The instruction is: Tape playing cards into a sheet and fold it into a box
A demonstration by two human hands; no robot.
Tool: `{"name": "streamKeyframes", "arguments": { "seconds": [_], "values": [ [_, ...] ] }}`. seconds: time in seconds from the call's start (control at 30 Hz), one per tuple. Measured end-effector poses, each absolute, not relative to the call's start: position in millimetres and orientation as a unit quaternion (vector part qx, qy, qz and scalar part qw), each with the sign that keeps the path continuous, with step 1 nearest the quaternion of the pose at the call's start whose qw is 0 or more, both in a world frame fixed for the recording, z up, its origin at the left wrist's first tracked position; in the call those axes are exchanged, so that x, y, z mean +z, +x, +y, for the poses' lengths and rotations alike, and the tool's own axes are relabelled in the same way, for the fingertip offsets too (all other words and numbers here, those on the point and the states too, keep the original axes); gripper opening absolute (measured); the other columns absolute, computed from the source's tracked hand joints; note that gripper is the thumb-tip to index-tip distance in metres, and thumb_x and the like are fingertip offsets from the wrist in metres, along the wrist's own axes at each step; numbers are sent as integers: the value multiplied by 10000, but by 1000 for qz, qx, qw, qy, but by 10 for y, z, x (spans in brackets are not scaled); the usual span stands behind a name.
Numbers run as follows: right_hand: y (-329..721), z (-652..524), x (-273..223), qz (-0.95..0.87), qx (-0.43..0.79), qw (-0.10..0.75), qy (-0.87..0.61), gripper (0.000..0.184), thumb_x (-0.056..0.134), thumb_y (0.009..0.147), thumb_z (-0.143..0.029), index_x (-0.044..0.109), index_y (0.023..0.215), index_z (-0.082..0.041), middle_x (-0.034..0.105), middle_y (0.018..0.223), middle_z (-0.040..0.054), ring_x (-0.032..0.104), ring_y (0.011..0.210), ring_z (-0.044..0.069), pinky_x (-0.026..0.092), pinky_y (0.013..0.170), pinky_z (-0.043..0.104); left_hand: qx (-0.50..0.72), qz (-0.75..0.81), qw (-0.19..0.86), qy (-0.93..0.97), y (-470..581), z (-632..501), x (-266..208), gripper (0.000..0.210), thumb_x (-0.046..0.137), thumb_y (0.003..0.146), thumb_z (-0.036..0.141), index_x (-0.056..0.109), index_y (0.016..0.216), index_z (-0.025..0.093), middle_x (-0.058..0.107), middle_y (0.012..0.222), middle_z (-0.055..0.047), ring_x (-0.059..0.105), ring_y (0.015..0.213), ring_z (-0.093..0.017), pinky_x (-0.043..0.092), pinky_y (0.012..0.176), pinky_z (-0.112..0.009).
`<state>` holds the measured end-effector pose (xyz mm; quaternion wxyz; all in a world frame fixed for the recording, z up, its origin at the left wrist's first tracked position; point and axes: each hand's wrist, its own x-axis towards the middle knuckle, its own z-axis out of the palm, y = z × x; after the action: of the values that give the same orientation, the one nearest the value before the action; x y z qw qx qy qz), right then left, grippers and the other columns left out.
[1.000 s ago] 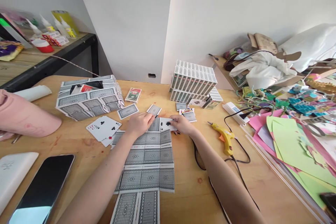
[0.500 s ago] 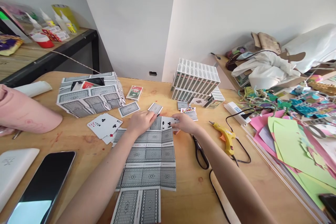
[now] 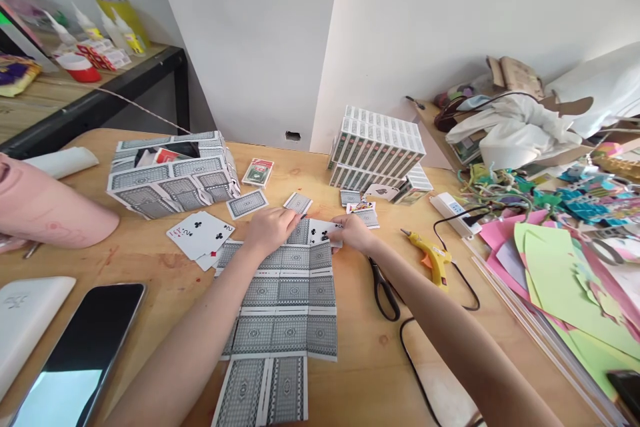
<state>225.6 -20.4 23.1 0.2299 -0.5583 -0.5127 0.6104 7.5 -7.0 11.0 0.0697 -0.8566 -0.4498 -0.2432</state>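
A sheet of joined playing cards [image 3: 293, 291], patterned backs up, lies flat in front of me. My left hand [image 3: 273, 230] rests on its far end, fingers curled together at the top edge; the fingertips are partly hidden. At the sheet's far right corner, my right hand [image 3: 353, 233] pinches a club playing card [image 3: 319, 229], face up, beside the end card of the sheet. Just beyond the hands lie a loose face-down card [image 3: 298, 203] and another one [image 3: 247, 204]. Several face-up cards [image 3: 193, 235] are fanned out to the left.
A card-covered box [image 3: 173, 180] stands at the back left, near a card pack [image 3: 258, 173]. Stacked card packs [image 3: 377, 147] stand at the back right. Scissors [image 3: 384, 293], a yellow glue gun [image 3: 431, 257] and its cord lie right. A phone [image 3: 85, 347] and pink bottle [image 3: 60, 203] lie left.
My right hand has shifted slightly to the right with the club card, whose face shows a little differently. My left hand stays on the sheet. The view has shifted slightly.
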Motion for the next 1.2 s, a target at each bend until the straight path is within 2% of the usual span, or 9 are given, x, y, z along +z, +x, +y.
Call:
{"name": "streamKeyframes", "arguments": {
  "seconds": [0.47,0.67,0.9,1.1,1.2],
  "values": [
    [2252,-131,185,-492,643,242,-535,85,648,579,-138,578,621,-165,618,485,-29,564,412,114,486,409,209,-254,-462,50,-848,64,-71,102,386,355,924,322,527,607,185,590,575,-29,528,558,-139,293,534,-284],
    [2179,-102,230,-528,618,209,-544,71,638,602,-135,586,646,-155,617,527,-34,564,437,117,485,417,221,-244,-457,60,-853,90,-76,104,381,367,922,321,543,613,184,612,589,-37,551,577,-145,306,544,-288],
    [2093,-124,242,-576,565,212,-552,79,592,637,-100,559,670,-165,594,566,-46,564,515,103,461,465,188,-240,-457,63,-854,85,-66,111,390,349,929,317,541,618,182,620,585,-36,561,573,-148,314,549,-288],
    [2217,-145,368,-589,583,132,-544,62,554,698,-133,573,655,-173,644,557,-15,629,520,151,529,494,244,-232,-455,59,-858,80,-61,107,382,355,925,342,578,660,180,634,611,-47,576,598,-154,326,554,-288],
    [2241,-151,357,-587,574,139,-554,110,552,708,-140,565,607,-181,631,500,-19,626,476,155,532,471,250,-237,-455,60,-856,87,-63,97,382,360,926,335,575,651,179,637,606,-44,579,593,-156,314,547,-293]
  ]
}}
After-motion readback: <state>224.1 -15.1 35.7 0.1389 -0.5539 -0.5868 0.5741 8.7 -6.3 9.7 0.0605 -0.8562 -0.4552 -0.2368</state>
